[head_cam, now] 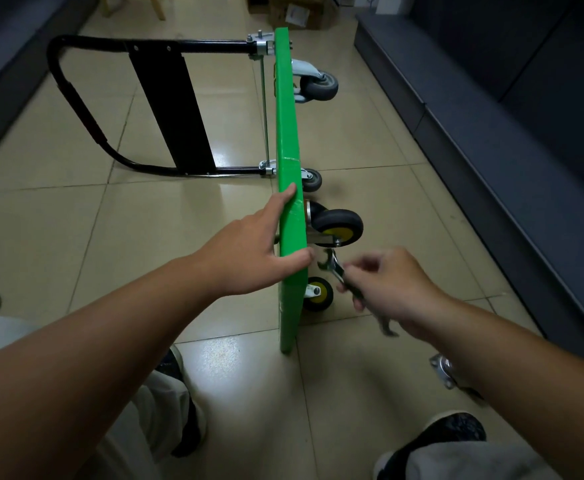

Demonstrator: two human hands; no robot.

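A green platform cart [286, 133] stands on its side edge on the tiled floor, its black handle [76, 109] folded out to the left. My left hand [252, 247] holds the cart's upper edge, fingers on top and thumb across its side. My right hand [384, 278] grips a metal wrench [334, 266] whose open jaw points at the yellow-hubbed caster wheel [339, 225] on the cart's underside. A second yellow-hubbed caster [318, 294] sits lower, just left of my right hand.
Two grey casters [320, 85] [311, 180] are at the cart's far end. A loose caster [444, 370] lies on the floor under my right forearm. Dark benches [491, 140] line the right side and the left edge. Cardboard boxes [297, 12] stand at the far end. My shoes [457, 427] are below.
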